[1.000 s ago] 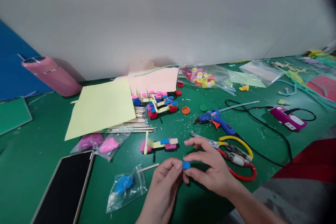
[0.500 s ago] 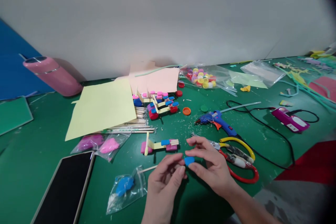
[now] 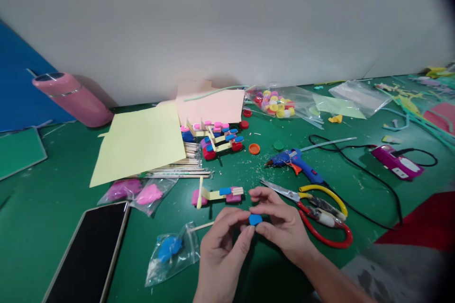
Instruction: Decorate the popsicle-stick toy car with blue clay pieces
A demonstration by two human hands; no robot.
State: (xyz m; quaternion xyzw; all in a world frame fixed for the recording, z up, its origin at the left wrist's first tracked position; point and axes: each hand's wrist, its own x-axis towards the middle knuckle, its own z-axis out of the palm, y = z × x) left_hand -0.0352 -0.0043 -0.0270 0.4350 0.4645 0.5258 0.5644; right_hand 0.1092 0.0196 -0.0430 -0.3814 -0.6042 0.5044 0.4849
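Note:
Between the fingertips of both hands is a small piece of blue modelling clay (image 3: 255, 219). My left hand (image 3: 227, 241) pinches its left side with thumb and forefinger. On the other side my right hand (image 3: 280, 222) grips it between thumb and index finger. Just beyond the hands stands a small toy vehicle (image 3: 216, 195) with pink wheels, a pale stick frame and a blue pad. A clear zip bag (image 3: 172, 251) with more blue clay lies to the left of my left hand, and a thin stick (image 3: 202, 227) pokes out beside it.
Scissors (image 3: 289, 194) and a blue glue gun (image 3: 296, 163) with a black cord lie to the right. Further back are finished toy vehicles (image 3: 220, 142), an orange cap (image 3: 254, 148) and a bag of coloured caps (image 3: 275, 104). A phone (image 3: 88, 251) and yellow paper (image 3: 142, 144) lie left.
My left thumb and forefinger have come in against the blue clay, which now looks more angular. The view has shifted slightly.

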